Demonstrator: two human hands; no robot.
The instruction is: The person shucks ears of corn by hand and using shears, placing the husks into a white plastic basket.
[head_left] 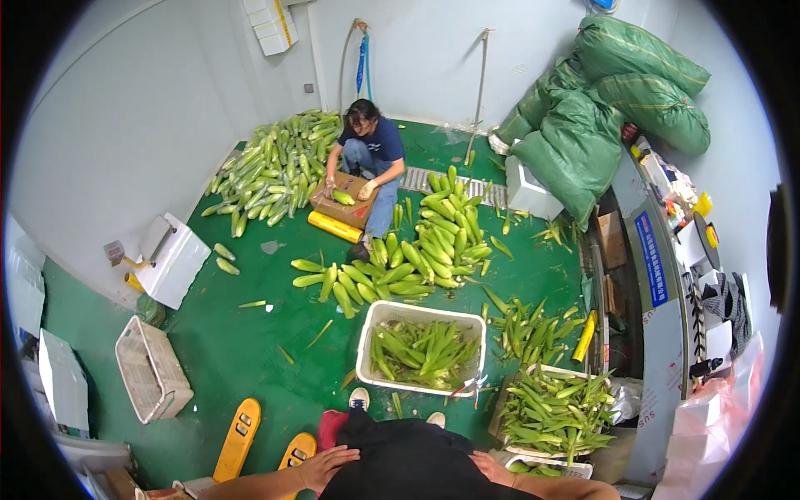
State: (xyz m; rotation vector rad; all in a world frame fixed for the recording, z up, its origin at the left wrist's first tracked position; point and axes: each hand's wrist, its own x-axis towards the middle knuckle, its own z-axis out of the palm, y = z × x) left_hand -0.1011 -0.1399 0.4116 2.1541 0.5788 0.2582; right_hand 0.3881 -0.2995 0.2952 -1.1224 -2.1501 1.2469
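My left hand (329, 468) rests on the black clothing at my left side, fingers stretched out and holding nothing. On the other side my right hand (493, 468) lies against the same black clothing; its fingertips are partly covered, and the visible fingers look flat. Just ahead of my feet stands a white plastic crate (363, 354) filled with green corn husks (427, 350). Beyond it is a heap of corn cobs in their husks (437, 237). Another person (375, 158) sits behind a cardboard box (340, 208), gloved hands around a single corn cob (342, 198).
Bagged corn (279, 167) is piled by the far wall. A slanted crate (152, 371) and yellow pallet jack forks (239, 437) are at left. To the right are a husk-filled crate (558, 408), a metal machine (654, 250) and green sacks (575, 150). Husks litter the green floor.
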